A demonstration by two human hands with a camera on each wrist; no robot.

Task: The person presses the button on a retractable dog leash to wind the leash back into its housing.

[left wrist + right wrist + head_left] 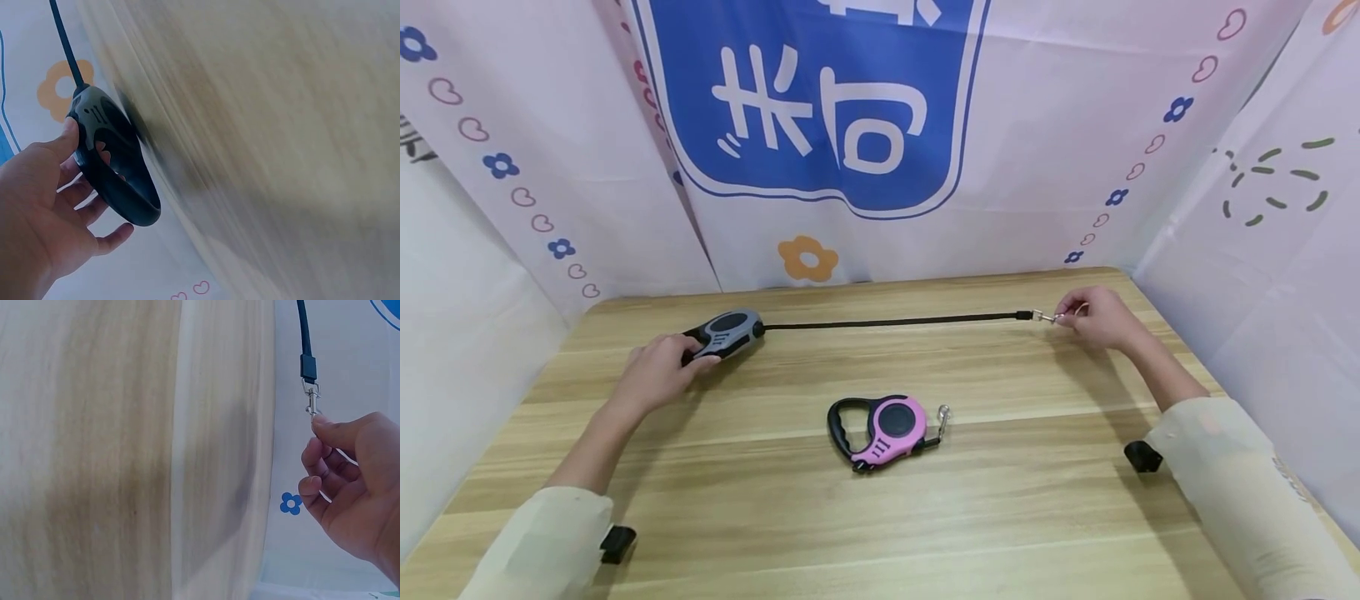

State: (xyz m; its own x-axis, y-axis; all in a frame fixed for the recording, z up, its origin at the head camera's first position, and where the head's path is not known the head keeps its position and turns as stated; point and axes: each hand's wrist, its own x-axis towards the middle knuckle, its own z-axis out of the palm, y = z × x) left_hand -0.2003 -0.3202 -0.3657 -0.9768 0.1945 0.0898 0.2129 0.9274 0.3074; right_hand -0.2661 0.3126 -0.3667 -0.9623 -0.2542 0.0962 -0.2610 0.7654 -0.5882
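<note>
A grey-and-black retractable dog leash is at the back left of the table, and my left hand grips its black handle, thumb on its near side. From its nozzle a black cord runs straight and taut to the right. It ends in a silver snap hook, whose tip my right hand pinches between thumb and forefinger near the back right. A pink-and-black retractable leash lies in the middle of the table, apart from both hands, its own metal clip at its right side.
The wood-grain table has its back edge close to a white printed cloth with a blue emblem. White cloth also hangs at both sides. Black wrist mounts stick out below the pale sleeves.
</note>
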